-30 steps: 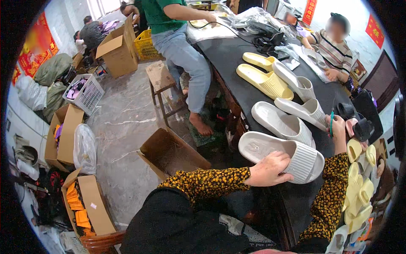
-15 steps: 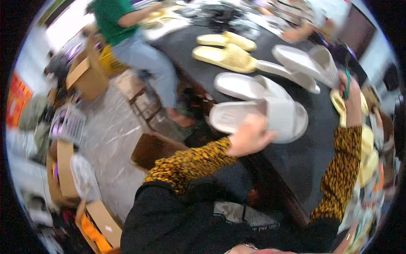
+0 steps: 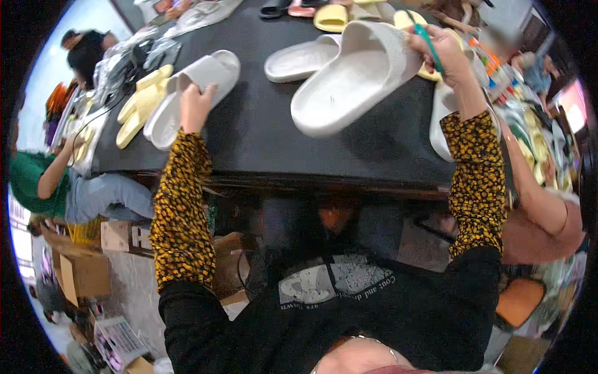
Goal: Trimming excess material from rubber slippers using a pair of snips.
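Observation:
My left hand [image 3: 195, 107] grips the near edge of a pale grey slide slipper [image 3: 208, 71] lying on the black table [image 3: 261, 137] at the left. Off to the right, my right hand [image 3: 443, 55] holds a thin green-handled tool [image 3: 428, 45] and presses against the heel end of a large white slide slipper [image 3: 356, 78], which lies sole-up and tilted across the table's middle. Both forearms wear yellow-and-black patterned sleeves.
A yellow slipper pair [image 3: 141, 103] lies left of the grey one, and another white slipper [image 3: 299, 60] behind the large one. Another white slipper [image 3: 438, 124] is beside my right forearm. A person in green [image 3: 34, 181] sits left, another person [image 3: 545, 209] right. Cardboard boxes [image 3: 84, 274] stand on the floor.
The view has swung over the table. My left hand left the large white slipper and took the grey one further left. My right hand, still holding the green tool, now rests on the large slipper.

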Demonstrator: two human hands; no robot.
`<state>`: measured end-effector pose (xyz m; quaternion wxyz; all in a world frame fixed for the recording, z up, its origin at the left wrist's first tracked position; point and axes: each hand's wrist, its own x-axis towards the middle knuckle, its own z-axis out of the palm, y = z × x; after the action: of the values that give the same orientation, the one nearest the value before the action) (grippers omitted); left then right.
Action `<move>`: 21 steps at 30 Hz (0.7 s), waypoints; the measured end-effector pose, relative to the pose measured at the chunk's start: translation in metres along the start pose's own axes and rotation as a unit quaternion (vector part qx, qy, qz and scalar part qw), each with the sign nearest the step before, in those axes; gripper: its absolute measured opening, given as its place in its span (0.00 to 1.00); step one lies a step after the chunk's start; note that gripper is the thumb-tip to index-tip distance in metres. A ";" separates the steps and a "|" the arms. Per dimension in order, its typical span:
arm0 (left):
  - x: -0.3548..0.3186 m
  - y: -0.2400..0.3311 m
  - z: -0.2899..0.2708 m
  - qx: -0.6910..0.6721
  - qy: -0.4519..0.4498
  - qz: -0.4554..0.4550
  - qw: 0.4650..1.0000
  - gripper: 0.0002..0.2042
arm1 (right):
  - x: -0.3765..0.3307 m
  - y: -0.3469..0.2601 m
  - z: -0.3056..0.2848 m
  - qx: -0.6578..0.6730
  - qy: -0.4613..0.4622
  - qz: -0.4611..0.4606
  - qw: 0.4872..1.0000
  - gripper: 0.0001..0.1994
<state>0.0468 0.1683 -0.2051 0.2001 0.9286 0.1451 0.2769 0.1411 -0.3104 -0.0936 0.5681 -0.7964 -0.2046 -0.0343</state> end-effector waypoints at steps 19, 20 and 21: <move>-0.071 0.203 0.058 -0.060 -0.005 0.391 0.919 0.21 | -0.113 0.057 -0.009 -0.050 0.031 0.100 0.993 0.19; -0.064 0.206 0.066 -0.062 -0.005 0.391 0.918 0.21 | -0.114 0.059 -0.009 -0.051 0.033 0.100 0.993 0.19; -0.055 0.207 0.074 -0.076 -0.073 0.386 0.916 0.20 | -0.114 0.060 -0.007 -0.037 0.022 0.100 0.994 0.19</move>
<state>0.0776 -0.0558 -0.1930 0.1579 0.9118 -0.2616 0.2743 0.0598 -0.3659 -0.1771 0.5436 -0.8321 -0.1101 -0.0021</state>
